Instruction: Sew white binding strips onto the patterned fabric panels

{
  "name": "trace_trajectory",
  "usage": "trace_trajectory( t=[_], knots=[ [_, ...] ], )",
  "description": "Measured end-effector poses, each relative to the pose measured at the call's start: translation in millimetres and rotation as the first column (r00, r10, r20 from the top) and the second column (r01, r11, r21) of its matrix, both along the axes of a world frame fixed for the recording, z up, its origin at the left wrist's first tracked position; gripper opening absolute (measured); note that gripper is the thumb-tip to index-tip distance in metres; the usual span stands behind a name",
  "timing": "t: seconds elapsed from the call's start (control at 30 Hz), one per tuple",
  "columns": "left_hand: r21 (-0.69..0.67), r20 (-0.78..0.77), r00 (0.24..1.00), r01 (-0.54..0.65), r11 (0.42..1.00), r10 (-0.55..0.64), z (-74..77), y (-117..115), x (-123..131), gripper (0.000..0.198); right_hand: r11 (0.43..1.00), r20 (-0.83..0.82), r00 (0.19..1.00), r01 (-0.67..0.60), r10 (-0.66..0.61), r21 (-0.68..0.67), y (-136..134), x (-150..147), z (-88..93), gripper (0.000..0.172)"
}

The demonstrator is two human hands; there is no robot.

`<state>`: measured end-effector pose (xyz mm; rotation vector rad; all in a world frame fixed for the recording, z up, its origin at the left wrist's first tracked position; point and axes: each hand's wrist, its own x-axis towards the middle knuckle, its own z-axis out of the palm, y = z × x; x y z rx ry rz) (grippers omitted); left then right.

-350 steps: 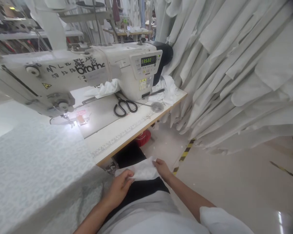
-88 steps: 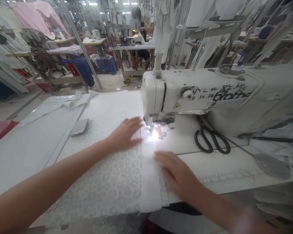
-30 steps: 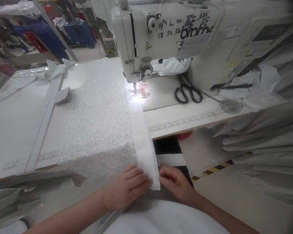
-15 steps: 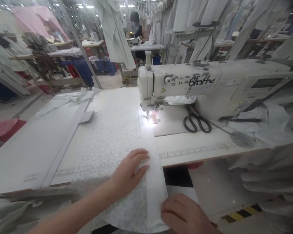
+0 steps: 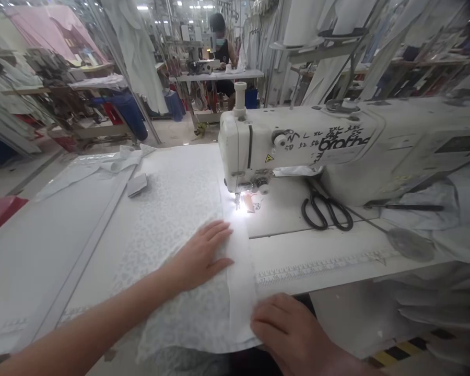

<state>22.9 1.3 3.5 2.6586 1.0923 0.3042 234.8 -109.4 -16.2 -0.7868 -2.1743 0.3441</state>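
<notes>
A pale leopard-print fabric (image 5: 196, 324) lies across the sewing table and hangs over its front edge. Along its right side runs a plain white strip (image 5: 242, 297), which leads up under the lit presser foot (image 5: 237, 200) of a white sewing machine (image 5: 235, 141). My left hand (image 5: 199, 256) rests flat on the print with fingers stretched, their tips beside the strip. At the table's front edge, my right hand (image 5: 288, 326) is closed on the fabric's right edge, near the strip's lower end. Its thumb is hidden.
Black-handled scissors (image 5: 327, 211) lie under the machine arm, right of the needle. A printed ruler scale (image 5: 317, 269) runs along the table front. A small grey folded piece (image 5: 137, 185) sits at left. Another person (image 5: 221, 52) works at a machine behind.
The fabric and both hands have advanced toward the presser foot, my right hand moving up to the table edge. The view has shifted slightly, and the machine appears larger.
</notes>
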Motion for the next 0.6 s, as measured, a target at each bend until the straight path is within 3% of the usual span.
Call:
trace_trajectory(
  t=[0.1,0.27,0.47,0.6],
  knots=[
    [0.026,0.017,1.0,0.016,1.0,-0.016,0.8,-11,8,0.039,1.0,0.071,0.997,-0.004,0.005,-0.015,13,1,3.0,0.024],
    [-0.111,0.183,0.983,0.013,0.994,0.007,-4.7,-42,19,0.035,1.0,0.171,0.985,-0.005,0.007,-0.01,34,3,1.9,0.023],
    [-0.055,0.069,0.998,0.012,0.998,-0.008,-6.9,-7,7,0.034,0.997,0.187,0.982,0.021,-0.036,0.08,65,0,0.5,0.023],
    [-0.139,0.135,0.991,0.035,0.99,-0.016,-1.9,-12,10,0.036,0.99,0.195,0.977,0.062,-0.085,0.123,86,-1,0.7,0.025]
  ],
)
